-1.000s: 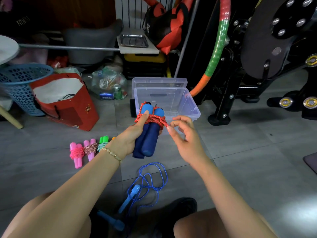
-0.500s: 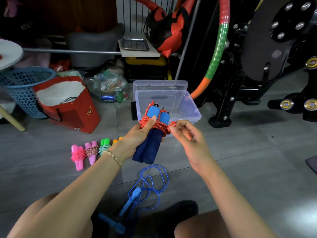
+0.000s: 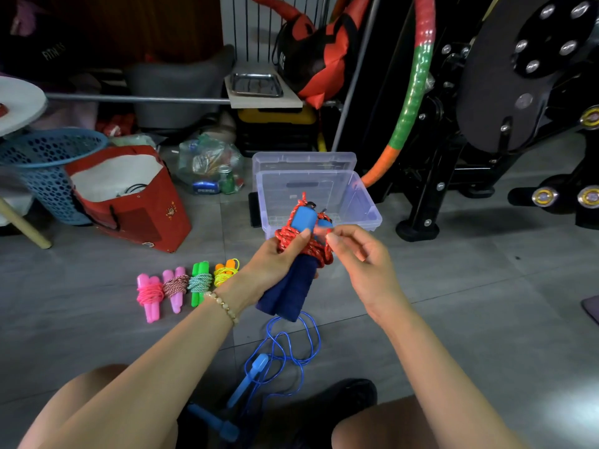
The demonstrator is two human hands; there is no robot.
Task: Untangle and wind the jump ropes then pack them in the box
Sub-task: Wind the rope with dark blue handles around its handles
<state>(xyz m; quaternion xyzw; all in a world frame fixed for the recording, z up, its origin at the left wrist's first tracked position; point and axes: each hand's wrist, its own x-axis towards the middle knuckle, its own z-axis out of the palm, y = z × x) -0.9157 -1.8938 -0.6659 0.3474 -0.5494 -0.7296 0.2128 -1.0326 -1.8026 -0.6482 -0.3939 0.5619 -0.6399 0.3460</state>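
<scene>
One red jump rope (image 3: 304, 219), just before the clear box (image 3: 366, 202): left hand (image 3: 275, 264) grips its two handles (image 3: 288, 293), right hand (image 3: 363, 257) pinches its cord (image 3: 324, 254). Four wound ropes (image 3: 191, 283) lie left of the box; one loose blue rope (image 3: 285, 348) lies nearer the person.

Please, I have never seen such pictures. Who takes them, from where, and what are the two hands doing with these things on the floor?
There is no machine here. A person wears a camera on the head, so the single view looks forward and down at their own two bare hands. The left hand grips a jump rope with dark blue handles, and its red cord is wound round them. The right hand pinches that cord. Behind the hands stands an open clear box. On the floor lie four wound ropes in a row and one loose blue rope.
</scene>
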